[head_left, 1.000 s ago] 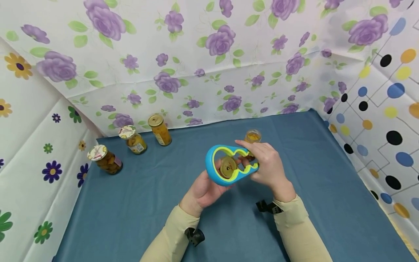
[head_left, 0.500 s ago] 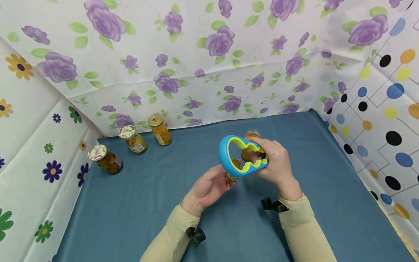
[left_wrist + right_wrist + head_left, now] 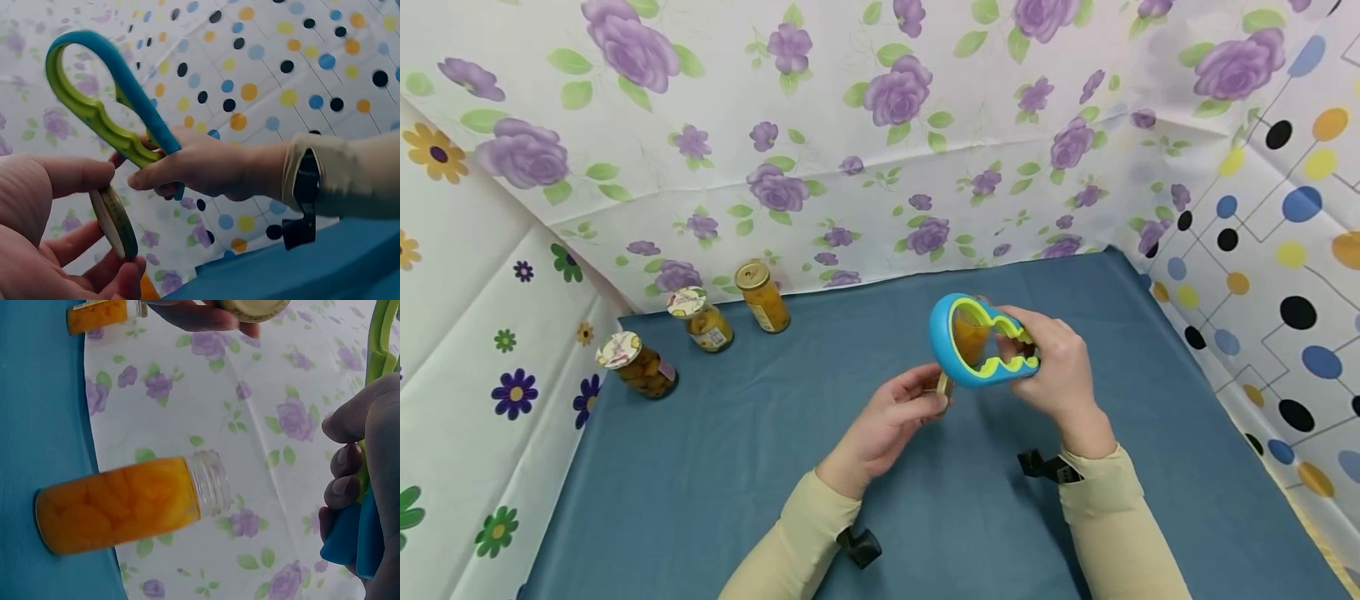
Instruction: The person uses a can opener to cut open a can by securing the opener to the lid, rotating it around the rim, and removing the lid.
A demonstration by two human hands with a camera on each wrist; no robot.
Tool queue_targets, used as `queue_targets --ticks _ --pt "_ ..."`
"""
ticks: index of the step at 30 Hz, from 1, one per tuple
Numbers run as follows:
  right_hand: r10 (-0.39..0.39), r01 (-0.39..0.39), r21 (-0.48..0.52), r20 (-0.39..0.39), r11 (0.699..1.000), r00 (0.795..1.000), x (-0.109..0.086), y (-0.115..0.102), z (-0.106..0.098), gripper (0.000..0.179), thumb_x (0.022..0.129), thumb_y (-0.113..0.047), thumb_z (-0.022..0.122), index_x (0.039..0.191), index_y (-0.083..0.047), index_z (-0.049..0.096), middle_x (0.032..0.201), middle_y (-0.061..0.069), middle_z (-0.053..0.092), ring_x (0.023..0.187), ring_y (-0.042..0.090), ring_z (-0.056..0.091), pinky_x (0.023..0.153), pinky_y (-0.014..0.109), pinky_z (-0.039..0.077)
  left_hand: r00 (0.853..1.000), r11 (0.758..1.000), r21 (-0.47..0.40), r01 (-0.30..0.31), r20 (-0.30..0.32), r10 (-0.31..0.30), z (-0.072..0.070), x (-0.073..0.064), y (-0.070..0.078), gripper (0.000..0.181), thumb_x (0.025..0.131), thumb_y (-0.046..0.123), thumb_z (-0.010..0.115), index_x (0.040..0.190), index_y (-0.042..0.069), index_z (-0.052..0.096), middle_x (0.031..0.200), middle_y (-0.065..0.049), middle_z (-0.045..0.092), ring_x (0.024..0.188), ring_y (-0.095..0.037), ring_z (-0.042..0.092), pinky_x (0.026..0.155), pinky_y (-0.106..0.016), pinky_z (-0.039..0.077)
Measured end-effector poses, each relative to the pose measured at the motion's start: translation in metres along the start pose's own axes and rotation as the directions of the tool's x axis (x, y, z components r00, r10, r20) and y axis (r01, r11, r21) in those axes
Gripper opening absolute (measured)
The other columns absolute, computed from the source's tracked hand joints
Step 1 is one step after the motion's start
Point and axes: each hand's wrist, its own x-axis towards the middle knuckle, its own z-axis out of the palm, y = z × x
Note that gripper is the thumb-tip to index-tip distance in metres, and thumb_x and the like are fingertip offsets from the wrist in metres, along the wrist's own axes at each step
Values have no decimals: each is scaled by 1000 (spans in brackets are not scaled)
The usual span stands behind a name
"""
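Observation:
My left hand (image 3: 880,429) pinches a gold jar lid (image 3: 115,222) between thumb and fingers, the lid on edge in the head view. Its pale inner side partly shows in the left wrist view. To its right, my right hand (image 3: 1062,367) grips the handles of a blue and lime-green jar opener (image 3: 942,342), whose loop encloses nothing. A lidless glass jar (image 3: 125,503) of orange fruit pieces stands on the table behind the opener. Its threaded neck is bare in the right wrist view, and the opener partly covers it in the head view.
Three lidded jars stand at the back left: a gold-topped jar (image 3: 763,296) of orange fruit, a yellowish jar (image 3: 702,319) and a brown jar (image 3: 638,364), both with patterned lids. Blue cloth (image 3: 722,467) covers the table. Printed sheets (image 3: 820,117) wall it at back and sides.
The jar opener has moved right and up, away from the lid seen through its loop earlier. My left hand has shifted slightly right and turned the lid from facing up to edge-on.

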Motion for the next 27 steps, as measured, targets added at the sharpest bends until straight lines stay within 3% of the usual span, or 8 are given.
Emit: queue_targets --ticks 3,7,14,21,27 --pt "20 -20 -15 -6 1000 1000 -1 3 -4 30 93 -11 69 122 -5 76 86 9 71 67 21 58 68 48 49 997 988 151 -18 -77 29 6 2 -2 53 101 12 74 151 5 59 143 -9 63 120 -23 60 101 -36 51" --pt "34 -35 -15 -18 999 999 -2 5 -9 29 92 -6 69 121 -3 76 86 11 71 67 22 59 66 47 49 987 953 303 -24 -147 72 12 5 -5 50 98 16 80 146 12 66 139 -8 61 116 -25 59 91 -34 56" --pt "53 -54 -9 -40 999 998 -2 6 -14 32 89 1 73 120 -2 75 85 12 71 65 24 59 61 46 49 978 877 480 -38 -164 132 16 21 -15 58 97 24 83 151 19 64 133 -6 60 113 -24 59 87 -36 53" --pt "91 -91 5 -22 996 996 -2 7 -16 34 87 3 76 121 1 73 89 16 71 69 27 62 64 47 52 967 766 643 -29 -175 183 19 42 -36 65 94 17 86 153 12 59 133 -4 60 111 -22 58 84 -34 52" --pt "119 -119 -21 15 993 993 -2 8 -20 34 89 -1 75 124 -2 74 92 13 74 70 26 62 64 46 51 967 657 751 -73 -107 230 21 51 -45 57 92 12 88 144 9 66 134 -6 62 115 -23 62 93 -39 55"
